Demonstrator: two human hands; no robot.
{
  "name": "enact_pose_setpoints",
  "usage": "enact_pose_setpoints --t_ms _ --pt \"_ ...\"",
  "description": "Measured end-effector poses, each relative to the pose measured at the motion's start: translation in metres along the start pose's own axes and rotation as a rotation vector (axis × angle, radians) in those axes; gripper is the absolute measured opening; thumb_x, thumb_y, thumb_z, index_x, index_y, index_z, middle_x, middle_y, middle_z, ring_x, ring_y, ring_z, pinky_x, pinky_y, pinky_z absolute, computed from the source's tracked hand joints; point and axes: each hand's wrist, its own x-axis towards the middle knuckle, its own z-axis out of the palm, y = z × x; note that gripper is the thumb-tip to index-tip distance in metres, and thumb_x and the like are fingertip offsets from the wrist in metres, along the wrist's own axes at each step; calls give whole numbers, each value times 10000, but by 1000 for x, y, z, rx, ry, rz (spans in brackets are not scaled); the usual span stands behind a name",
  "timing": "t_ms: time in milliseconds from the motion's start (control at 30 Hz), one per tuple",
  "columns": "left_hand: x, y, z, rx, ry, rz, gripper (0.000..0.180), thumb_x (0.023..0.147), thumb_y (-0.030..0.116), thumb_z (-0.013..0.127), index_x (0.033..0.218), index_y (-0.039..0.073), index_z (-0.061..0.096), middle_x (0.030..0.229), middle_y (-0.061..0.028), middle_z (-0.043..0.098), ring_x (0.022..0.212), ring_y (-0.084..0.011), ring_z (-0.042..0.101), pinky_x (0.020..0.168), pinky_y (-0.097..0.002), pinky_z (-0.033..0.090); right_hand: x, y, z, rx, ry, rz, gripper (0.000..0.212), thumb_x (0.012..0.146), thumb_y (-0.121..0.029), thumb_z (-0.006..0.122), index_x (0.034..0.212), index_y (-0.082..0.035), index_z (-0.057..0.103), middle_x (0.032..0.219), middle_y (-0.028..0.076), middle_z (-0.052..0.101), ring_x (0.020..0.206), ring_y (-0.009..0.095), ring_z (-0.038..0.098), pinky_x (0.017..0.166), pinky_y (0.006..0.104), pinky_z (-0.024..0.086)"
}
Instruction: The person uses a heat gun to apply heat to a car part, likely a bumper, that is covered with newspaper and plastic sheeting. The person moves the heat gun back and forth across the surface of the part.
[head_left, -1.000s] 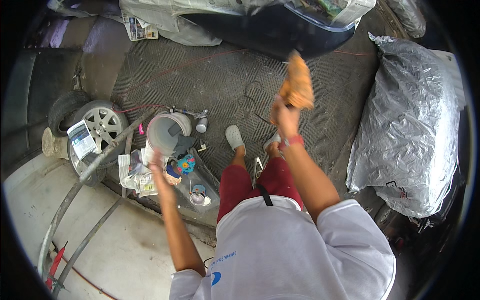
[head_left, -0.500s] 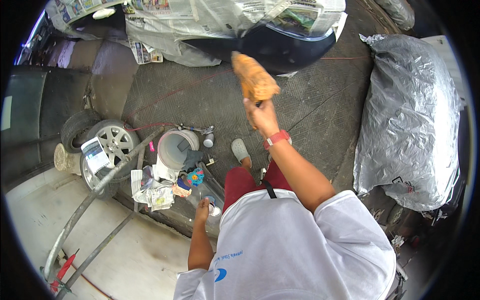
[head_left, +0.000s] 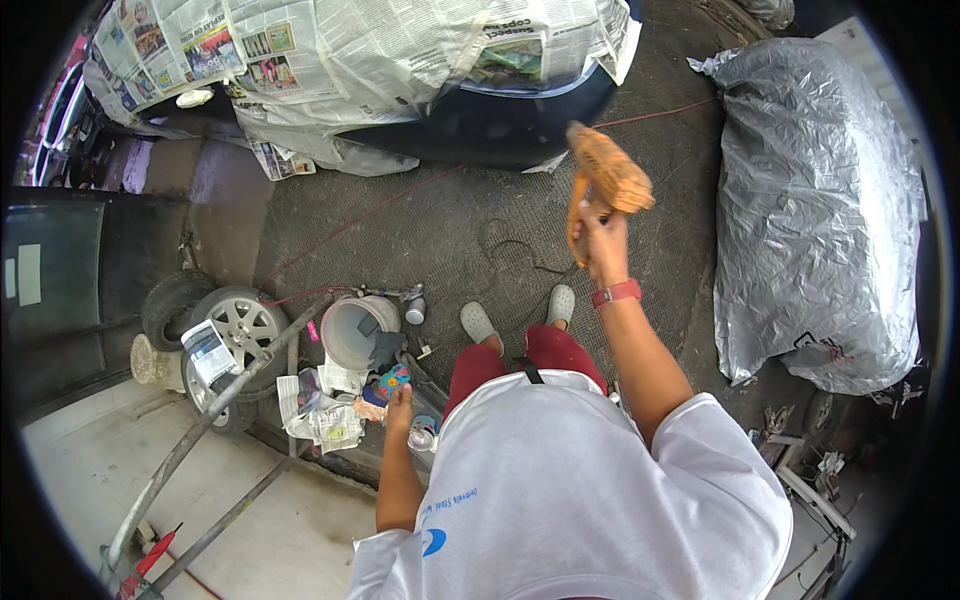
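Note:
My right hand [head_left: 604, 243] is closed round the handle of an orange heat gun [head_left: 612, 176], held out over the floor with its nozzle pointing away toward the car. A dark cord trails on the floor beside it. The dark curved car panel [head_left: 480, 128] lies just beyond the nozzle, apart from it, with newspaper masking [head_left: 360, 60] taped above it. My left hand [head_left: 399, 408] hangs low on the left, seen edge-on with its fingers mostly hidden. It is nearest a bright patterned cloth [head_left: 394, 378] and some small cans [head_left: 422, 436].
A white bucket [head_left: 343, 340] and a spray gun [head_left: 413, 308] stand left of my feet. Wheels [head_left: 243, 318], metal pipes [head_left: 205, 425] and newspaper [head_left: 335, 430] lie farther left. A large silver-wrapped bulk [head_left: 815, 220] stands on the right. A red hose [head_left: 370, 215] crosses the floor.
My right hand has swung the heat gun to the right, and its cord now shows on the floor. The view has shifted, showing more of the newspaper-covered car. My left hand stays low.

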Motion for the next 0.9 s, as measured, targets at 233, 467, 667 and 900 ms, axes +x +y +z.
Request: enact_pose_setpoints --t_ms 233,467,667,900 --pt "-31 16 42 111 -42 -24 571 987 515 649 1287 30 633 1173 -99 694 1076 -203 634 979 -333 480 23 -7 -30 -129 25 -129 347 968 -174 712 1192 11 522 821 34 610 629 91 574 559 259 499" --pt "-55 49 73 -21 2 -52 547 998 478 654 1309 28 635 1182 -72 688 1035 -167 615 926 -312 478 16 -48 10 -162 -612 5 355 987 -207 685 1186 64 570 783 31 634 629 90 598 580 255 508" --pt "-82 61 100 -35 83 -67 509 1023 427 636 1332 23 620 1127 -45 673 997 -127 585 893 -275 465 54 -72 -32 -1 -551 35 343 994 -183 669 1208 51 537 858 48 628 646 110 613 592 270 545" --pt "-131 71 138 151 16 -76 520 1018 419 651 1325 2 611 1155 -43 669 1011 -133 587 900 -275 463 148 -91 -130 276 -267 17 216 1011 -209 648 1082 -36 540 828 44 609 625 130 615 539 285 550"
